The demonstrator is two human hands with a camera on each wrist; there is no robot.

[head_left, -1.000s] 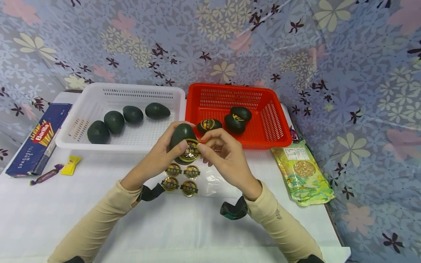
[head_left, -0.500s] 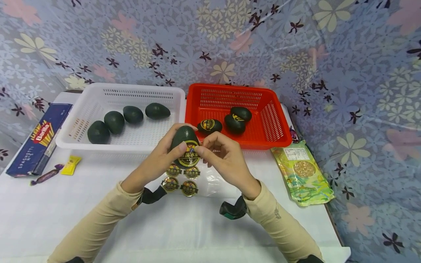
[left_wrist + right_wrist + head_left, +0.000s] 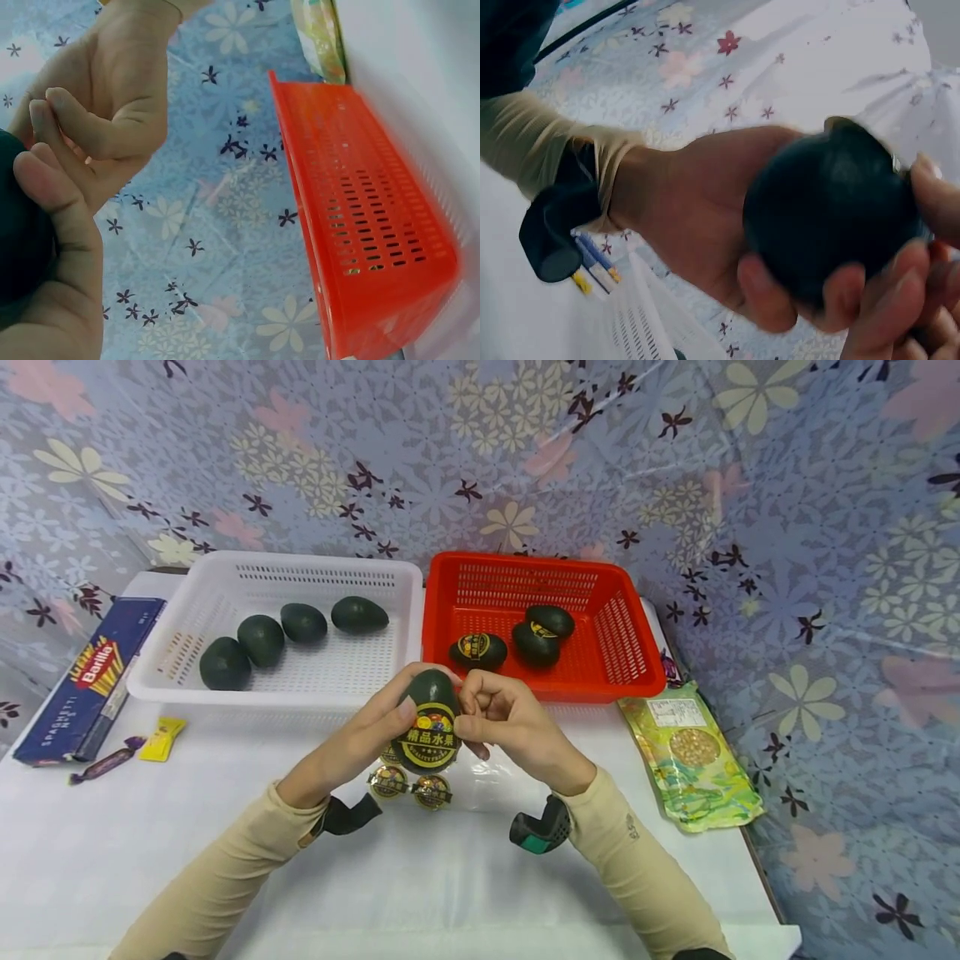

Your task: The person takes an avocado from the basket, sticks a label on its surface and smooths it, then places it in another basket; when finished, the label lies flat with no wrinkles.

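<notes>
My left hand [image 3: 367, 735] grips a dark green avocado [image 3: 429, 683] above the table, thumb along its left side and fingers behind it. A round black-and-gold sticker [image 3: 427, 740] lies across its front, facing up. In the right wrist view the avocado [image 3: 825, 210] shows the sticker's edge standing slightly off the skin at the top. My right hand [image 3: 517, 727] has curled fingers, its thumb tip at the sticker's right edge; I judge it pinches that edge. Below, a clear sheet [image 3: 491, 783] bears more stickers [image 3: 432, 792], partly hidden by the avocado.
A white basket [image 3: 277, 696] with several unstickered avocados [image 3: 261, 640] stands at back left. Beside it, a red basket [image 3: 622, 635] holds 3 stickered avocados [image 3: 480, 652]. Spaghetti box [image 3: 90, 685] and candies [image 3: 161, 737] lie left; a green-yellow bag [image 3: 693, 756] lies right.
Both hands and the avocado have come down toward me, and the avocado has turned so the sticker faces up more fully. My left thumb has slid back off the sticker toward the avocado's side.
</notes>
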